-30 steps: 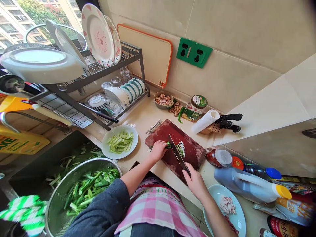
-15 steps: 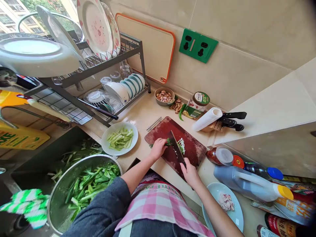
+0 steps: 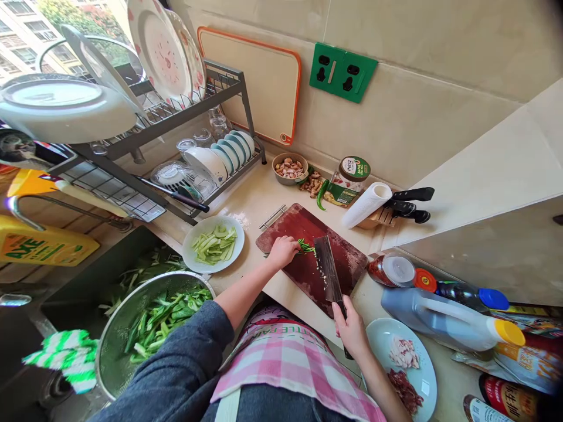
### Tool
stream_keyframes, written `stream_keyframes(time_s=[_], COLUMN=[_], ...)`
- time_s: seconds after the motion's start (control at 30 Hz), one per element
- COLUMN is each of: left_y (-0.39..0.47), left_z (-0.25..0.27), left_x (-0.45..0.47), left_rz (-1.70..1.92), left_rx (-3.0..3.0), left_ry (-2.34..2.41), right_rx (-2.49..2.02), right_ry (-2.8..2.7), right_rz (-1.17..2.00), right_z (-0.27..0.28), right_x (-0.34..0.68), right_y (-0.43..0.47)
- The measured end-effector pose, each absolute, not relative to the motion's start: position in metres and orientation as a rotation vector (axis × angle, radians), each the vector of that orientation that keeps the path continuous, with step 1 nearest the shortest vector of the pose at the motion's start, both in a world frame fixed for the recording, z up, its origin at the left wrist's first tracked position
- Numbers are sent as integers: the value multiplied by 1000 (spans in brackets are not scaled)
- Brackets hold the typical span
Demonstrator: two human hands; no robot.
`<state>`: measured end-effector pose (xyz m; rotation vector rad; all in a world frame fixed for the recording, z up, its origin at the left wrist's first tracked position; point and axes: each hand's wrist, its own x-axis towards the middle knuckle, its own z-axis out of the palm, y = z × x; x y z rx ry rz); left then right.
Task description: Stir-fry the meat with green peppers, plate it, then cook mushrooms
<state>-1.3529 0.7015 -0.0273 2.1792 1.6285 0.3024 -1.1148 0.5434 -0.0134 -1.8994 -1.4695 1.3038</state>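
Observation:
My left hand (image 3: 284, 252) is closed over a bunch of thin green scallions (image 3: 305, 247) on the dark red cutting board (image 3: 294, 220). Their cut ends stick out past my fingers towards the blade. My right hand (image 3: 352, 328) grips the handle of a cleaver (image 3: 329, 272), its broad dark blade tilted so that one side faces up over the board. Small white bits cling along the blade's left edge or lie beside it. The blade hides the board beneath it.
Left of the board stands a white plate of pale green slices (image 3: 214, 245), with a colander (image 3: 103, 351) of greens by the sink. At right are a plate of meat (image 3: 428, 375), a large jug (image 3: 440, 319) and a knife block (image 3: 382, 218). Behind sits a bowl of garlic (image 3: 290, 179).
My right hand has moved right and down with the cleaver, and its blade now lies flatter. The pile of white cut pieces no longer shows. My left hand stays on the scallions.

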Motion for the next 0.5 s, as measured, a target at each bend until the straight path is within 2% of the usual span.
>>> stream_keyframes(time_s=[0.27,0.5], left_y=[705,709], left_z=[-31,-30], left_x=[-1342,-1344], left_rz=[248,359], left_rx=[2023,1761], left_ry=[1745,1747], right_rx=[-1878,-1923], right_ry=[-1488,-1448], right_rz=[1227,1132], right_z=[-15,-19], right_x=[-1110,-1104], right_y=[534,531])
